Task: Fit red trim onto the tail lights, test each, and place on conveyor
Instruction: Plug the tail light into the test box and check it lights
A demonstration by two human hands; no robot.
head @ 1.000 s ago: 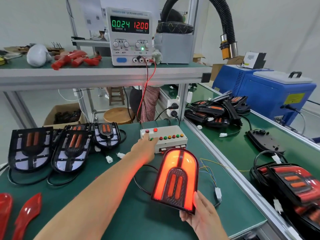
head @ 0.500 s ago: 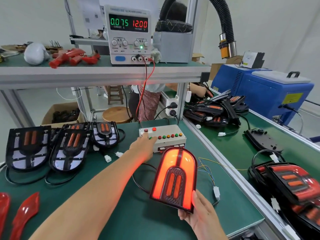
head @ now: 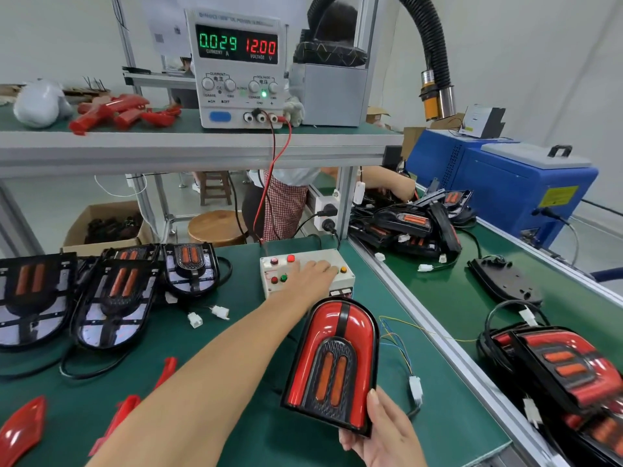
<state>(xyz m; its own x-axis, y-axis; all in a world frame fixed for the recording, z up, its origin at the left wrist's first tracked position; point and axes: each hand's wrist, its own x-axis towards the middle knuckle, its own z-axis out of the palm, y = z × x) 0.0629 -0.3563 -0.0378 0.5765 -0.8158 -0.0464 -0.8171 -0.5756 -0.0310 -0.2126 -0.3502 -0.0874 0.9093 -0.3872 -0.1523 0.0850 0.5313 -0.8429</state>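
Both hands were occupied at the bench. The right hand (head: 381, 429) was wrapped around the lower right corner of the red-trimmed tail light (head: 332, 365), the thumb laid against its face and the fingers curled behind, so that the lamp was held upright above the green bench mat (head: 236, 416), slightly tilted. The lamp's red lens was seen unlit. The left hand (head: 312, 276) was stretched forward to twelve o'clock of the lamp, its fingers laid flat and relaxed over the buttons of the white test box (head: 303, 273); which button was pressed could not be told.

From the lamp, thin coloured wires (head: 397, 342) were trailed toward four o'clock to a white connector (head: 415, 387) lying on the mat. At nine o'clock of the test box, three untrimmed black tail lights (head: 114, 298) were laid side by side, with two loose white plugs (head: 207, 316) just beside them. Red trim pieces (head: 23, 429) were scattered at the near left edge of the mat.

On the shelf at twelve o'clock, a power supply (head: 237, 67) was shown reading 0.029 and 12.00, with red and black leads hanging down to the box. More red trim (head: 114, 114) was heaped to its left.

At three o'clock, on the green conveyor (head: 448, 291), finished tail lights (head: 566, 372) were resting, and a further pile (head: 414, 224) was gathered at its far end beside a blue machine (head: 512, 183).
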